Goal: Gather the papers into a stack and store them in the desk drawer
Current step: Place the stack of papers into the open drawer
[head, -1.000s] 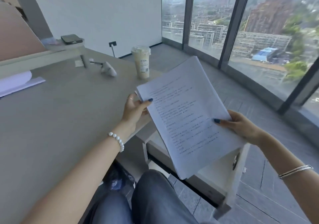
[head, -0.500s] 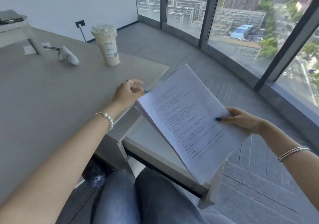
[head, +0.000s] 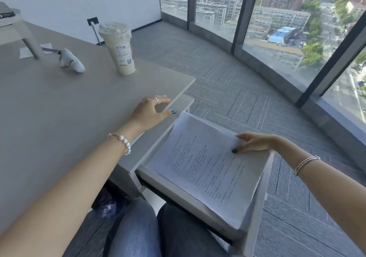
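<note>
On the desk [head: 59, 108] a sealed drink cup [head: 118, 48] stands at 11 o'clock, clear of the hands. The left hand [head: 150, 112] hovers at the desk edge, its grip open. The right hand [head: 255, 142] pinches the paper stack [head: 206, 169], lying tilted over the open drawer [head: 257, 213].

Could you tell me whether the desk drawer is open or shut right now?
Open. The drawer is pulled out from under the desk, and the paper stack lies over it, pinched by the right hand.
</note>
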A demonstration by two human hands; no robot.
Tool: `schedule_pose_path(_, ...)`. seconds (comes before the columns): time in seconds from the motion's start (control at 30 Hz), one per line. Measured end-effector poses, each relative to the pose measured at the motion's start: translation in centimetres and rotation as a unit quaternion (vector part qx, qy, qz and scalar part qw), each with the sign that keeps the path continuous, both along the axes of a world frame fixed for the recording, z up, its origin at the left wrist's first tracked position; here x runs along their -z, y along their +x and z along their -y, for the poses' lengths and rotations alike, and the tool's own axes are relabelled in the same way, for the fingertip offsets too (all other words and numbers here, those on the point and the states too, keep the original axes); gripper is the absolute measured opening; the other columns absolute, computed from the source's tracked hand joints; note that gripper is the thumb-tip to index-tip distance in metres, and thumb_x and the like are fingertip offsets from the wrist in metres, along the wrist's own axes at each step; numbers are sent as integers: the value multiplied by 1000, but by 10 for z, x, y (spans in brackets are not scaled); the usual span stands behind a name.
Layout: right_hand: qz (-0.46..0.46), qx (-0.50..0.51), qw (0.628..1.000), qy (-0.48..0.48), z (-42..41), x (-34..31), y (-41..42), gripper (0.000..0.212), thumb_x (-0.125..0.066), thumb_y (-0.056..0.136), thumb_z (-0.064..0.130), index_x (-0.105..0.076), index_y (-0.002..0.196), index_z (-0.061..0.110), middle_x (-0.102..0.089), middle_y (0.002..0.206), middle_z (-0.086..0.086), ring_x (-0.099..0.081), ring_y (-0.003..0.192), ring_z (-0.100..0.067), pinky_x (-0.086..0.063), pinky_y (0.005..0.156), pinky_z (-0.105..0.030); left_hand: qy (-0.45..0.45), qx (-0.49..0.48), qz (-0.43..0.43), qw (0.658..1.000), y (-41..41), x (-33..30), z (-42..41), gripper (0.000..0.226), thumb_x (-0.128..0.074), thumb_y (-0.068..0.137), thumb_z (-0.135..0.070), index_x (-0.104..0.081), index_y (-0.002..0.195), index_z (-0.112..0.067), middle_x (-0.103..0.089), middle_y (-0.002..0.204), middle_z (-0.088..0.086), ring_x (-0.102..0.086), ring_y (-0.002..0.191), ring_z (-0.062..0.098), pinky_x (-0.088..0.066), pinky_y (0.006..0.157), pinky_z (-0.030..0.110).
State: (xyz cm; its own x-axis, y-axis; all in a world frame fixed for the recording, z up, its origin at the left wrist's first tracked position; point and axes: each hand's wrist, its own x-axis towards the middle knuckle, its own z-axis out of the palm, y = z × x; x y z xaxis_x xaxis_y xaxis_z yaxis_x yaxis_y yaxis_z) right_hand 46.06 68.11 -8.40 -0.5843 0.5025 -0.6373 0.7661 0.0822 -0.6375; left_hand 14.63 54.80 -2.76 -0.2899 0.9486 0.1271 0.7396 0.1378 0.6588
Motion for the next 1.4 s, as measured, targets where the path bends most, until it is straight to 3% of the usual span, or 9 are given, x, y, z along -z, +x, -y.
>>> schedule_pose_path(0.17,30,-21,999,-1,-6,20,-15,27,-69,80,20,-63,105,27,-70,106,-5,-72,85,-21,-58,78,-45,16,3,0,1000,-2,2,-1,46,-69,77,-36,-62,119,-17,-54,138,-2,-44,130,12,-28,107,22)
schedule_pose_path(0.23,40,-28,999,-5,-1,30,-23,31,-67,82,15,-60,112,20,-68,105,-6,-70,79,-19,-58,78,-45,19,1,-1,1000,-2,3,-1,45,-69,77,-36,-63,118,-17,-54,137,-3,-44,129,12,-28,106,21)
schedule_pose_path(0.4,61,-48,997,14,6,40,-36,39,-68,80,14,-57,117,14,-64,106,-6,-67,80,-18,-57,77,-48,26,-1,4,1000,-3,3,-1,42,-69,77,-36,-64,116,-19,-55,135,-5,-45,128,11,-30,107,24)
schedule_pose_path(0.57,58,-39,997,37,7,55,-34,31,-71,77,19,-60,105,13,-67,105,-9,-68,90,-25,-57,78,-47,27,-9,7,1000,-1,3,-2,41,-69,77,-36,-65,115,-20,-55,135,-7,-44,128,9,-30,103,21)
schedule_pose_path(0.63,70,-55,993,74,9,60,-35,38,-73,75,27,-60,108,14,-65,110,-8,-66,96,-24,-56,81,-41,28,-13,8,999,0,2,-1,41,-70,77,-37,-65,114,-21,-55,135,-8,-43,128,8,-30,102,20)
schedule_pose_path(0.73,103,-78,977,168,12,62,-34,70,-75,71,39,-46,130,13,-53,128,-3,-51,119,-23,-42,97,-31,28,-15,7,999,1,1,-1,41,-70,77,-35,-65,115,-21,-55,135,-7,-44,128,8,-29,101,18)
schedule_pose_path(0.93,10,-54,956,288,27,47,-17,82,-74,64,55,-44,132,21,-53,135,0,-49,122,-21,-39,102,-33,19,-13,5,1000,2,0,2,41,-69,78,-34,-64,117,-21,-53,136,-8,-43,128,8,-28,101,18)
schedule_pose_path(1.17,-78,-23,921,381,84,29,47,90,-55,49,83,-49,125,35,-46,117,17,-36,115,-7,-31,102,-30,14,-11,2,1000,3,0,3,43,-69,77,-35,-63,117,-20,-54,137,-8,-43,129,8,-27,103,18)
schedule_pose_path(1.4,-116,-24,917,380,110,36,87,85,-60,47,83,-44,122,46,-29,137,16,-14,129,-3,-24,108,-49,9,-14,-12,1000,6,-1,4,44,-69,78,-33,-63,119,-18,-53,138,-5,-44,129,9,-27,103,17)
